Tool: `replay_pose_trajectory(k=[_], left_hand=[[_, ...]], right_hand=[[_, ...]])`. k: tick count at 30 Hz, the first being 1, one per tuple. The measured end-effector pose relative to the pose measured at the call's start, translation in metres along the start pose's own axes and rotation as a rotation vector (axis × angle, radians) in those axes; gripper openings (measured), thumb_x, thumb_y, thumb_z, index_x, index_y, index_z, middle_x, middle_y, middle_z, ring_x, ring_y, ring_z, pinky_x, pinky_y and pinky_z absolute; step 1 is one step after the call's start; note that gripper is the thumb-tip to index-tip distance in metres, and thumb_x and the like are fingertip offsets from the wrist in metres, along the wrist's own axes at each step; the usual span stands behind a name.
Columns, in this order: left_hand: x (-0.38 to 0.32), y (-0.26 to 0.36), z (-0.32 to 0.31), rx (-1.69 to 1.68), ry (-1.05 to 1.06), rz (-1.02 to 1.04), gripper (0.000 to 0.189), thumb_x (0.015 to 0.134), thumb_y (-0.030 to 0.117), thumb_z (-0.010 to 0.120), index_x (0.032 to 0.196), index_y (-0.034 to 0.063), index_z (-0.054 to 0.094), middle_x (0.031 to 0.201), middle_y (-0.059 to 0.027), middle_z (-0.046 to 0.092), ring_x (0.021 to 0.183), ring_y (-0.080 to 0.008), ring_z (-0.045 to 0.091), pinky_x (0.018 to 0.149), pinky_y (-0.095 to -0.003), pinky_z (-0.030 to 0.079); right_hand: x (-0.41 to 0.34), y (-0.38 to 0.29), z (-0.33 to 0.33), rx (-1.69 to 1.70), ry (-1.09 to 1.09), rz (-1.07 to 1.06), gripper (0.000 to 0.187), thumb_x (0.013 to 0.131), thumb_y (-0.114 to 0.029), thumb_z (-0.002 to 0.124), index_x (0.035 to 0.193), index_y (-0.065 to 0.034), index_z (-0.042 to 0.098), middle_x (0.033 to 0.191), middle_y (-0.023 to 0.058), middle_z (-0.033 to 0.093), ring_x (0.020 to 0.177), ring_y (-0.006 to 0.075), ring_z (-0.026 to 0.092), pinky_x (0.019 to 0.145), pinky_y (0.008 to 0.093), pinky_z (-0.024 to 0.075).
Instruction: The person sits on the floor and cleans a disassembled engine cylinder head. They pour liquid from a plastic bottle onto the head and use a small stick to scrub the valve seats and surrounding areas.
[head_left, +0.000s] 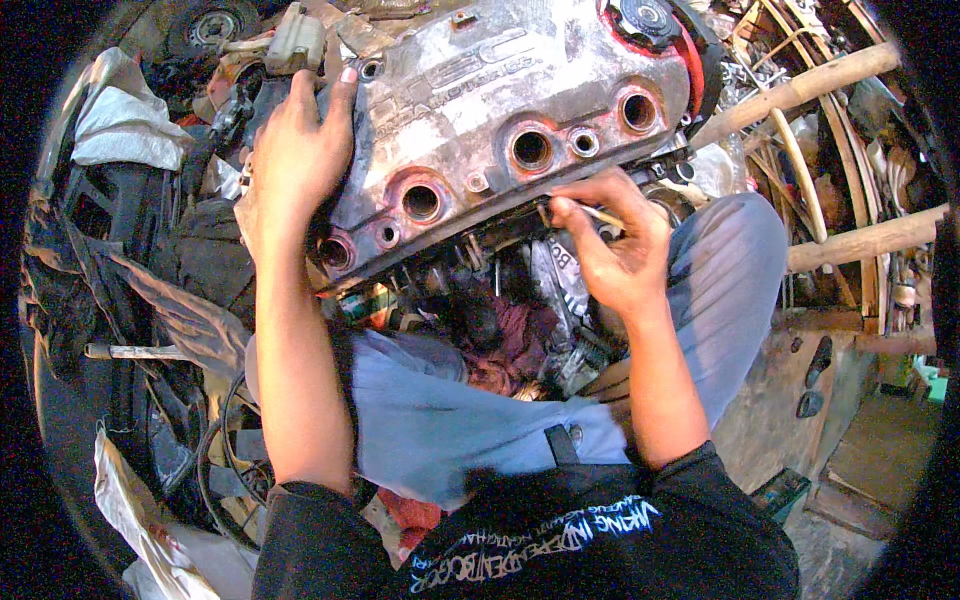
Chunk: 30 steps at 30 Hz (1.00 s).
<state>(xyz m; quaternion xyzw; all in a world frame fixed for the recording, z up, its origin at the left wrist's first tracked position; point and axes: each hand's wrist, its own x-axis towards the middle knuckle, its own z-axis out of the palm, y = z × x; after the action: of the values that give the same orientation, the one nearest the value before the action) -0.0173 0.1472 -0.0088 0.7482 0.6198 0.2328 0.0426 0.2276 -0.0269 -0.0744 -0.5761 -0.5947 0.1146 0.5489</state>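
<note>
Before me lies an engine with a worn metal valve cover (450, 112), which has raised lettering, several round holes and reddish sealant around them. A black oil filler cap (646, 16) sits at its upper right. My left hand (304, 150) rests on the cover's left end, fingers spread and pointing away from me. At the cover's near long edge, my right hand (619, 232) pinches a thin, light-coloured stick-like tool (602, 217) between thumb and fingers. The tool's far end is hidden by the fingers and the dark edge of the engine.
Wooden poles (862, 240) and slats stand over scrap on the right. A wheel (214, 28) lies at the upper left. Black hoses (217, 465) and a whitish sheet (150, 525) are at the lower left. Dark red cloth (510, 337) lies below the engine, between my legs.
</note>
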Motion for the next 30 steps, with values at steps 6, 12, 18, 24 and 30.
replay_pose_trajectory(k=[6,12,18,24,30], left_hand=[[-0.003,-0.002,0.005,0.014,0.109,0.055,0.056,0.104,0.054,0.047,0.127,0.0039,0.058,0.119,-0.0349,0.066,0.115,-0.0542,0.060,0.098,-0.0557,0.048],[-0.002,0.000,0.001,-0.015,0.034,0.040,0.053,0.105,0.051,0.049,0.129,0.0045,0.059,0.118,-0.0305,0.068,0.114,-0.0511,0.063,0.098,-0.0542,0.048],[-0.007,0.000,0.003,-0.023,0.051,0.045,0.048,0.106,0.048,0.050,0.128,0.0058,0.059,0.119,-0.0298,0.068,0.114,-0.0486,0.064,0.097,-0.0520,0.049],[-0.008,0.000,0.005,0.005,0.101,0.058,0.051,0.106,0.049,0.050,0.127,0.0027,0.058,0.118,-0.0318,0.067,0.114,-0.0498,0.063,0.097,-0.0524,0.049],[-0.008,0.003,0.005,-0.003,0.165,0.084,0.048,0.105,0.048,0.050,0.113,0.0015,0.058,0.109,-0.0315,0.068,0.108,-0.0500,0.063,0.093,-0.0550,0.048]], right_hand=[[0.000,0.005,-0.012,0.096,0.210,0.150,0.006,0.091,-0.003,0.073,0.097,-0.0034,0.074,0.096,0.0080,0.077,0.091,0.0162,0.073,0.083,0.0301,0.0553],[0.003,0.015,-0.019,0.007,0.300,0.151,0.012,0.093,-0.005,0.073,0.105,-0.0023,0.073,0.097,0.0096,0.076,0.093,0.0173,0.072,0.086,0.0321,0.0546],[0.005,0.015,-0.020,-0.092,0.306,0.111,0.008,0.096,-0.006,0.069,0.103,-0.0023,0.071,0.096,0.0099,0.073,0.091,0.0203,0.070,0.082,0.0342,0.0539],[0.010,0.012,-0.018,-0.177,0.224,-0.013,0.007,0.095,-0.005,0.068,0.100,-0.0016,0.069,0.093,0.0128,0.071,0.088,0.0272,0.071,0.079,0.0365,0.0545],[0.011,0.018,-0.017,-0.145,0.194,-0.016,0.005,0.095,-0.005,0.068,0.099,-0.0017,0.070,0.091,0.0123,0.071,0.084,0.0256,0.071,0.072,0.0343,0.0549]])
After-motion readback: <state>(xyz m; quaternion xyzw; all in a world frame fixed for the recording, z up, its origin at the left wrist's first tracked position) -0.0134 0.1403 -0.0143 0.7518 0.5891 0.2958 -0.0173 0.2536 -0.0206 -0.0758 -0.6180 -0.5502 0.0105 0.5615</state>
